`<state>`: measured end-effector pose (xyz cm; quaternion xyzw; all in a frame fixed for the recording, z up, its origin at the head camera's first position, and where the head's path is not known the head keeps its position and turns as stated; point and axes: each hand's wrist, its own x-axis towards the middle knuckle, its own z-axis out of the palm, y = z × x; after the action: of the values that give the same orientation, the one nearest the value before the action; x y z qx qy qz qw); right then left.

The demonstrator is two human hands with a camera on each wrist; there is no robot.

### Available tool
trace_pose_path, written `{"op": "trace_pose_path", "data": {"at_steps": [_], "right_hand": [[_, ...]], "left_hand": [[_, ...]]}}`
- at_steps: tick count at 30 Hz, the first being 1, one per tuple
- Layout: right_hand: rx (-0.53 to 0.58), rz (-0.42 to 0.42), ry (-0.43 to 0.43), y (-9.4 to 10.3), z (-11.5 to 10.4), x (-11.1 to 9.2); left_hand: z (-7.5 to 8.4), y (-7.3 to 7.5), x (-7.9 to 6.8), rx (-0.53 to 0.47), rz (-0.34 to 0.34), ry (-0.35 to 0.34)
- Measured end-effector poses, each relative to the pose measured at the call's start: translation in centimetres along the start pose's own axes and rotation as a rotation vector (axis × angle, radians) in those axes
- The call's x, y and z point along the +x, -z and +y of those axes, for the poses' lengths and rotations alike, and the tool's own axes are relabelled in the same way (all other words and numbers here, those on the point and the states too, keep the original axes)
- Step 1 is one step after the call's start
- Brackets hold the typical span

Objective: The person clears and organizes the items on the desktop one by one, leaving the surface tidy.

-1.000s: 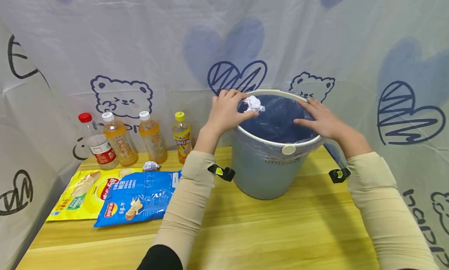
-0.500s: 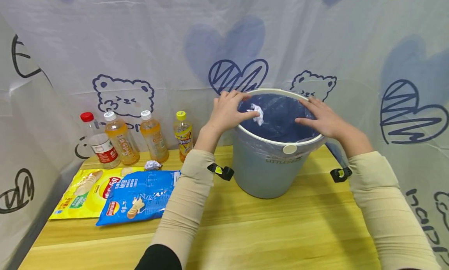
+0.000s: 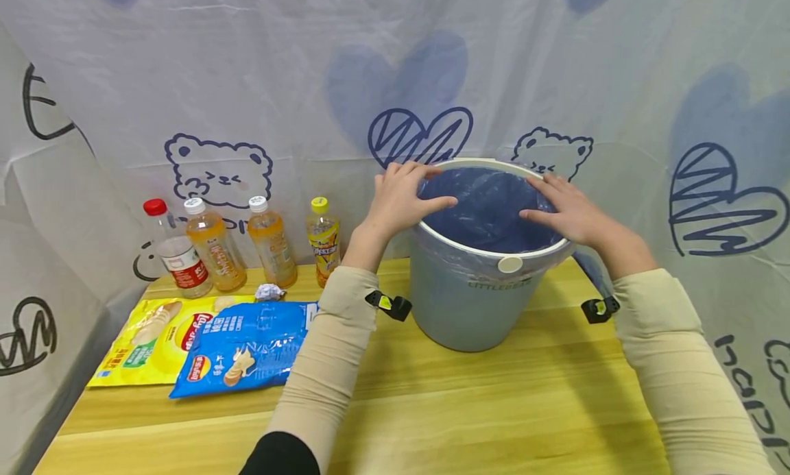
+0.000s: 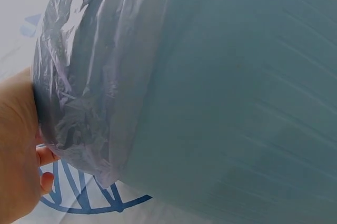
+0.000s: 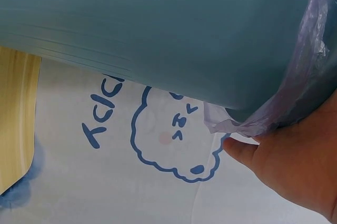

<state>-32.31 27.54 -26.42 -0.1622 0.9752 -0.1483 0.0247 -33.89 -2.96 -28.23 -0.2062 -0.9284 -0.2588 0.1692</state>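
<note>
A grey-blue trash can [image 3: 465, 310] with a white rim and a clear plastic liner stands upright on the table. In the head view my left hand [image 3: 398, 197] is over the left side of the rim, its thumb extended above the opening and nothing between thumb and fingers. Across the opening, my right hand [image 3: 570, 211] rests at the right side, thumb pointing inward over the can. The left wrist view shows my hand against the folded-over liner [image 4: 89, 92]; in the right wrist view the liner edge [image 5: 263, 113] lies beside my hand. The can's bottom is hidden.
Left of the can stand a red-capped bottle [image 3: 179, 256], two white-capped bottles [image 3: 216, 252] and a yellow-capped bottle [image 3: 324, 245]. A crumpled paper ball [image 3: 269, 293] lies before them. Nearer are a yellow chip bag [image 3: 148, 338] and a blue chip bag [image 3: 247, 348]. A printed curtain hangs behind.
A crumpled paper ball at my left hand drops into the can and is out of sight now. Both hands stay almost where they were at the rim.
</note>
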Motion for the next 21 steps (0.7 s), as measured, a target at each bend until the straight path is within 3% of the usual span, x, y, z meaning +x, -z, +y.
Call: {"op": "trace_pose_path", "data": {"at_steps": [10, 21], "right_hand": [[-0.003, 0.002, 0.001, 0.0, 0.1, 0.1], [0.005, 0.010, -0.013, -0.1, 0.0, 0.0]], "left_hand": [[-0.1, -0.1, -0.3, -0.001, 0.087, 0.007], [-0.4, 0.3, -1.3, 0.060, 0.160, -0.006]]}}
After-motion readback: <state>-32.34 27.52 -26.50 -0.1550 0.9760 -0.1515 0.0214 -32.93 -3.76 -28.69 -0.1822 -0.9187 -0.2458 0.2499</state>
